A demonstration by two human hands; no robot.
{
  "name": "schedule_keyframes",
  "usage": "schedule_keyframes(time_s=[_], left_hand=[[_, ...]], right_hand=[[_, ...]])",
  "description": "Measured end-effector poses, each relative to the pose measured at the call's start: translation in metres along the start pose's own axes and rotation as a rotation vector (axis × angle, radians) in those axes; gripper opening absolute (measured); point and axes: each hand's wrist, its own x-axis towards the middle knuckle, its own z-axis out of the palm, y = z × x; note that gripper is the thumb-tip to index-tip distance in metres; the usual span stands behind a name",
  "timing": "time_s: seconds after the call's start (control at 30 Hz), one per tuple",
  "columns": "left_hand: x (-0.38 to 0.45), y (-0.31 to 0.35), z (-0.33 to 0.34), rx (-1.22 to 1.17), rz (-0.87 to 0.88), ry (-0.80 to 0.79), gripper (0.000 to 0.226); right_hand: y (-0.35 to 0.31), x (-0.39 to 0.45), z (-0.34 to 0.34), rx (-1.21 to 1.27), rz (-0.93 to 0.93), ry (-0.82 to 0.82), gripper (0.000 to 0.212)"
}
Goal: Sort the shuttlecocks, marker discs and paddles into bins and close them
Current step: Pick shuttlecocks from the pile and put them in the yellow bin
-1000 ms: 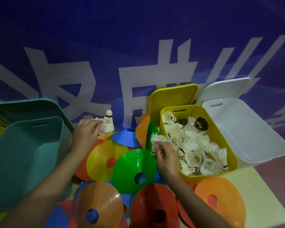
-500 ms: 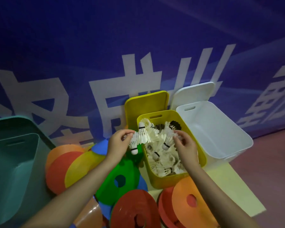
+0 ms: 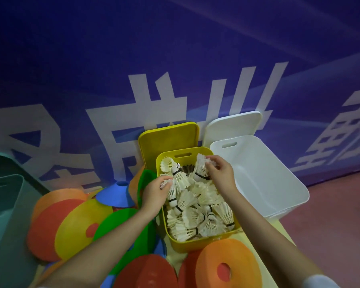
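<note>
— Over the yellow bin (image 3: 197, 245), both hands hold shuttlecocks: the left hand (image 3: 154, 195) pinches 1 (image 3: 172, 194) at the near-left wall, the right hand (image 3: 220, 173) curls round another (image 3: 202, 169) at the far end.

— How best to finish?

— Lower them onto the pile, then let go, so none bounces out. Marker discs (image 3: 79, 223) wait to the left; its yellow lid (image 3: 168, 138) stands open behind.
</note>
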Motion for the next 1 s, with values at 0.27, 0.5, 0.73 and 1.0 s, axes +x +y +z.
schedule_keyframes(time_s=[0.27,0.5,0.73,1.0], left_hand=[[0.015,-0.001,0.01,0.211,0.069,-0.051,0.023],[0.035,-0.002,-0.002,0.405,0.134,0.059,0.038],[0.017,0.013,0.016,0.282,0.084,-0.077,0.044],[0.004,0.0,0.014,0.459,0.13,-0.045,0.044]], right_hand=[[0.006,0.05,0.034,-0.45,-0.079,-0.281,0.029],[0.028,0.052,0.035,-0.548,-0.074,-0.303,0.061],[0.041,0.037,0.028,-0.503,-0.228,-0.376,0.046],[0.046,-0.001,0.031,-0.447,-0.258,-0.595,0.061]])
